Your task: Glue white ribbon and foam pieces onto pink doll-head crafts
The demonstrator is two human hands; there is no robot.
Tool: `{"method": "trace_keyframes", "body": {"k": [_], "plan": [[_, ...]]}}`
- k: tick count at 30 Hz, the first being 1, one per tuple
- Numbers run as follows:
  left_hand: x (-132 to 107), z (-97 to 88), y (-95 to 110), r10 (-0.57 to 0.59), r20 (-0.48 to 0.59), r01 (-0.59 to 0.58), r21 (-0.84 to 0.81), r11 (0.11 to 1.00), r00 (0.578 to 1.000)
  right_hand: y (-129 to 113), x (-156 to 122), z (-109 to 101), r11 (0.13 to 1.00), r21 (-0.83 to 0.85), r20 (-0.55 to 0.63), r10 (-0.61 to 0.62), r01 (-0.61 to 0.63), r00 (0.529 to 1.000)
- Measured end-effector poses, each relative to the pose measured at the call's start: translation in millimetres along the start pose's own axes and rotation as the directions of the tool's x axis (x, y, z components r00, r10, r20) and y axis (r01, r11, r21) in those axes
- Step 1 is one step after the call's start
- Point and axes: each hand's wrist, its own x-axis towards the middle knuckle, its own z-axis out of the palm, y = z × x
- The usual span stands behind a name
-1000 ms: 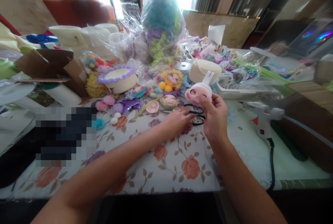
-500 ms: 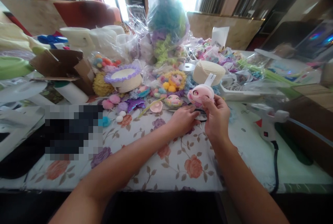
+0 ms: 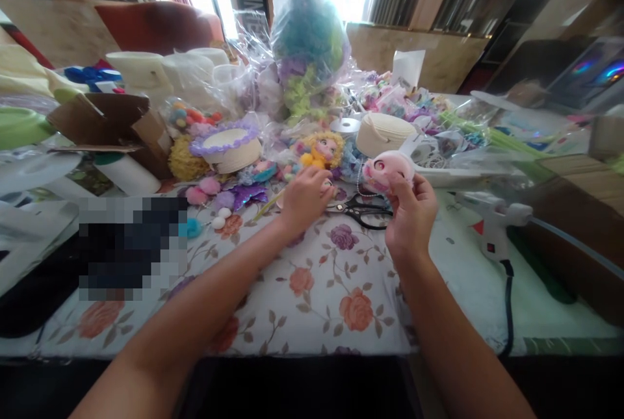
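While right hand (image 3: pixel 412 211) pinches: pink doll head (image 3: pixel 387 171), centre right.
Left hand (image 3: pixel 305 195): curled over trinkets (image 3: pixel 260 172) mid-frame, grip hidden.
Next move: probably needs a fine pinch.

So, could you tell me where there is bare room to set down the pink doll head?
The floral tablecloth is bare between your forearms, this side of the black-handled scissors. Another bare strip lies between your right hand and the white glue gun. Behind the scissors, round your left hand, pink pom-poms and a yellow-haired doll crowd it.
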Motion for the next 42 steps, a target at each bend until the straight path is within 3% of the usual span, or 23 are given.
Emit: {"method": "trace_keyframes", "body": {"k": [2,4,7,14,18,21,23,26,32,37,40,42], "plan": [[4.4,-8.1,-6.2,-0.105,0.050,0.098,0.123,0.987,0.993,-1.4,-0.5,0.1,1.000,0.004,0.018,0.008,-0.008,1.000],[7.3,-10.4,-8.4,-0.142,0.133,0.116,0.186,0.976,0.981,-0.9,-0.9,-0.1,0.999,0.005,0.046,0.033,-0.033,0.998],[9.1,-4.8,-7.3,-0.115,0.203,0.071,0.215,0.974,0.972,1.5,-1.0,-1.2,0.998,0.000,0.066,0.057,-0.057,0.996],[10.2,3.7,-0.7,-0.116,0.223,0.068,0.211,0.975,0.968,2.1,-0.9,-1.8,0.998,-0.032,0.065,0.058,-0.056,0.996],[18.9,-11.7,-6.5,-0.215,0.172,0.218,0.005,0.976,0.961,1.7,-1.4,-2.3,0.998,-0.041,0.066,0.059,-0.056,0.996],[28.1,-24.6,-19.3,-0.341,0.199,0.389,-0.306,0.869,0.919,3.5,-1.3,-3.3,0.997,-0.067,0.096,0.056,-0.050,0.994],[31.2,-29.0,-27.6,-0.360,0.247,0.433,-0.413,0.801,0.900,4.9,-1.3,-3.6,0.997,-0.062,0.106,0.054,-0.048,0.993],[29.1,-30.2,-33.5,-0.338,0.244,0.415,-0.443,0.795,0.909,6.0,-1.6,-3.6,0.998,-0.044,0.107,0.059,-0.055,0.992],[16.4,-40.8,-32.2,-0.288,0.155,0.326,-0.377,0.867,0.945,6.4,-3.5,-2.7,0.990,-0.072,0.142,0.128,-0.118,0.982],[5.7,-57.2,-32.2,-0.286,0.270,0.366,-0.324,0.872,0.920,10.3,-6.9,-2.5,0.956,-0.098,0.195,0.293,-0.278,0.936],[-1.3,-69.0,-28.1,-0.227,0.243,0.292,-0.280,0.915,0.943,13.1,-8.5,-3.2,0.941,-0.140,0.204,0.333,-0.309,0.921],[-6.2,-76.6,-24.6,-0.127,0.298,0.201,-0.230,0.952,0.946,14.0,-9.0,-3.2,0.937,-0.138,0.209,0.345,-0.321,0.915]]}}
